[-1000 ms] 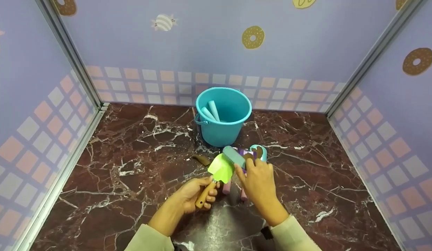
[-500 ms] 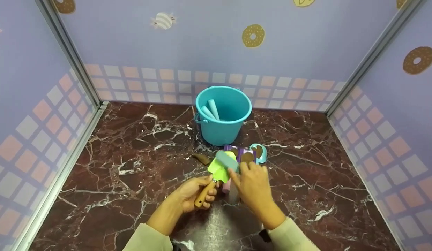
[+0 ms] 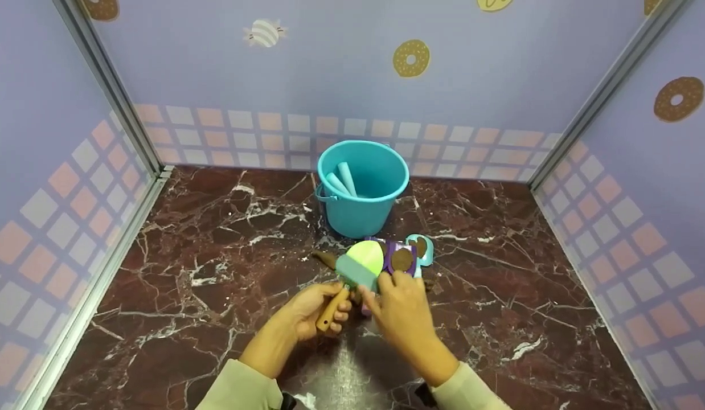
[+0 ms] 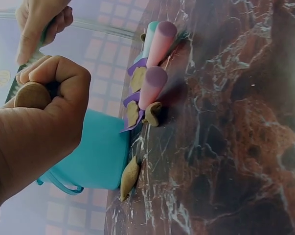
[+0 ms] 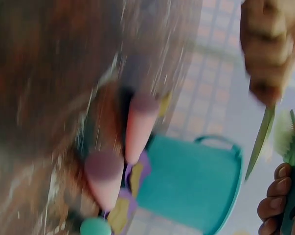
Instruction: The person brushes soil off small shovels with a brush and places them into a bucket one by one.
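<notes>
My left hand [image 3: 307, 316] grips the wooden handle [image 3: 331, 312] of a small garden trowel, its bright green blade [image 3: 371, 253] tilted up off the floor. In my right hand [image 3: 402, 310] is a grey-green scrub brush [image 3: 355, 273], laid across the blade near the handle end. Pale bristles [image 5: 284, 134] show on the brush's underside in the right wrist view. Below and beyond the hands lie two purple toy shovels with pink handles [image 4: 153, 85], brown clay-like stuff on their blades. A turquoise toy tool [image 3: 429, 253] with a brown smear lies beside them.
A turquoise bucket [image 3: 358, 219] stands near the back wall, with two pale blue handles [image 3: 348, 179] leaning inside. A brown lump [image 3: 325, 260] lies on the dark marble floor [image 3: 216, 319] left of the trowel. Patterned panels [image 3: 261, 85] rise at the back and both sides.
My right hand has drawn the brush down and left across the trowel blade, from near its tip toward the handle. My left hand keeps its grip, nearly still.
</notes>
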The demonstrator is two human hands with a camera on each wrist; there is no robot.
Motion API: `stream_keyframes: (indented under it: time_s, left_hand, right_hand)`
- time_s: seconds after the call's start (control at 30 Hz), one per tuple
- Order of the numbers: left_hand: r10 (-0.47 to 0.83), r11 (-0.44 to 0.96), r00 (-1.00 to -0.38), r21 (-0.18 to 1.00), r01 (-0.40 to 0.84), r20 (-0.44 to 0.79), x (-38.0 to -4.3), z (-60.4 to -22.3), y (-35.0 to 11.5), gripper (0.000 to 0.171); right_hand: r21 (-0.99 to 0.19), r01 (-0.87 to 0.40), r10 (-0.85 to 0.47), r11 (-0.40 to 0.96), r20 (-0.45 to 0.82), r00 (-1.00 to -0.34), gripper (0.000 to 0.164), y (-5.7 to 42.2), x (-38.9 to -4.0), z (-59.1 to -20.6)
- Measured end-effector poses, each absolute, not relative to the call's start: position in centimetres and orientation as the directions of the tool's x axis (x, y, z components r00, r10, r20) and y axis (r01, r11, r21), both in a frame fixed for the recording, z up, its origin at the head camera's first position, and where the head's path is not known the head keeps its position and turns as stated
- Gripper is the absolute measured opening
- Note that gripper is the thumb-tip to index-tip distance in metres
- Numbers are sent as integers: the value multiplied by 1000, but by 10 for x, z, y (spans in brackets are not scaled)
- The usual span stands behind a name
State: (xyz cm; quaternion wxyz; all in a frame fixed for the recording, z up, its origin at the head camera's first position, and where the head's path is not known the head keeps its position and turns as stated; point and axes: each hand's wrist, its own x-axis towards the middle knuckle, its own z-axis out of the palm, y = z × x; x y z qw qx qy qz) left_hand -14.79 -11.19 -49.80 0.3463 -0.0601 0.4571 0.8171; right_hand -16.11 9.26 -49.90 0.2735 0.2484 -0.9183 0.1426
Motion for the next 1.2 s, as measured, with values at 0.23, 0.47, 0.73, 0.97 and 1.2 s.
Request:
stream_keyframes:
  time_s: [0.23, 0.47, 0.73, 0.97, 1.2]
  left_hand:
    - [497, -332, -771, 733, -594, -399, -149, -496, -112, 36]
    - [519, -325, -759, 731, -600, -392, -153, -494, -109, 36]
    - [495, -325, -764, 726, -606, -415, -150, -496, -109, 33]
    - [484, -313, -776, 748, -586, -405, -148, -497, -107, 35]
    - [488, -296, -770, 752, -589, -411, -145, -503, -108, 36]
  right_hand:
    - [-94, -497, -354, 863, 589, -726, 45, 98, -171, -499]
    - [-159, -405, -228, 901, 619, -752, 44, 119, -198, -495]
    - [-203, -532, -352, 822, 552, -755, 43, 98, -166, -495]
    - [-129, -505, -360, 853, 554, -750, 45, 99, -168, -501]
    - [-176, -414, -250, 893, 571, -782, 42, 122, -196, -501]
